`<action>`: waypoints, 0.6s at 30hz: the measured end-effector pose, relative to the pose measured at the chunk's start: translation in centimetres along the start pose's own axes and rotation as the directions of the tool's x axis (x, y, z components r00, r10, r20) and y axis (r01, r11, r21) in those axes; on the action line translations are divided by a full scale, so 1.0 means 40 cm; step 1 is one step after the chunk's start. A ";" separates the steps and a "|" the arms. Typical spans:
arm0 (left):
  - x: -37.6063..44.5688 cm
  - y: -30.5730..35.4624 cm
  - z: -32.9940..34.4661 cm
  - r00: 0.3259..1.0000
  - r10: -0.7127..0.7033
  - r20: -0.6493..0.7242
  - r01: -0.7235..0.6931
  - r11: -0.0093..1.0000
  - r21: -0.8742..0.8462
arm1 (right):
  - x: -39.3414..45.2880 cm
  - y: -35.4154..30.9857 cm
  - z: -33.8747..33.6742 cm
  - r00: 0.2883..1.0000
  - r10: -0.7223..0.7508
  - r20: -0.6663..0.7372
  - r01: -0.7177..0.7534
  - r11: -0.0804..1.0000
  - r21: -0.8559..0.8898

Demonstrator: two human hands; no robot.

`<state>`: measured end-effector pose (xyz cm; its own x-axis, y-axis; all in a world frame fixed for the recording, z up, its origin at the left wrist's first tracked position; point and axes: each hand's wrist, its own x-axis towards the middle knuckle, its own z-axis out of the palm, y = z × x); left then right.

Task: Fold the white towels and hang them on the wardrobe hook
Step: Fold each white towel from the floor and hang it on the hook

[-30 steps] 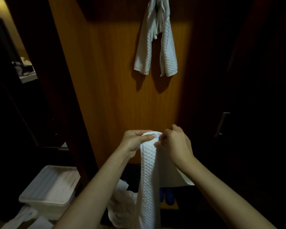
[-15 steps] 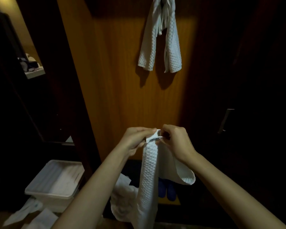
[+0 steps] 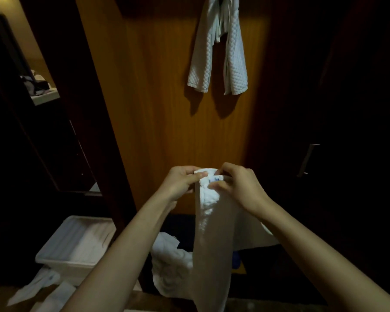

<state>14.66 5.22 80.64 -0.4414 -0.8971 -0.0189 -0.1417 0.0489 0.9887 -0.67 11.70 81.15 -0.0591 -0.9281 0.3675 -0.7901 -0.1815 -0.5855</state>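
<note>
I see my left hand (image 3: 180, 182) and right hand (image 3: 239, 188) both clamped on the top edge of the white towel (image 3: 212, 239), which hangs straight down below each grip, before the wardrobe panel (image 3: 167, 109).

Bedroom: wooden wardrobe (image 3: 167, 109), hung towel (image 3: 216, 52), storage bin (image 3: 61, 260).

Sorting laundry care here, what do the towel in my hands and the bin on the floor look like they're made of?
Held towel: probably cotton with a waffle-like weave; a dimpled texture shows near the top, though motion blurs it. Bin: likely translucent whitish plastic, judging by its smooth rim and the ribbed base showing through.
</note>
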 end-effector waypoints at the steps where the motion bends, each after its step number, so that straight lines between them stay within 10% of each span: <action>1: -0.002 0.001 0.002 1.000 0.013 0.019 -0.014 1.000 0.003 | 0.005 0.001 -0.009 1.000 0.006 -0.022 -0.006 1.000 0.024; 18: 0.012 0.021 0.045 0.987 0.030 0.159 -0.012 0.994 -0.108 | 0.006 0.028 -0.027 0.992 0.100 -0.080 -0.088 0.986 0.138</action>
<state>12.74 5.64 81.18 -0.5810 -0.8138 -0.0130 -0.0393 0.0121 0.9992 -2.21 11.60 81.37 -0.1860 -0.9128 0.3636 -0.6899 -0.1422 -0.7098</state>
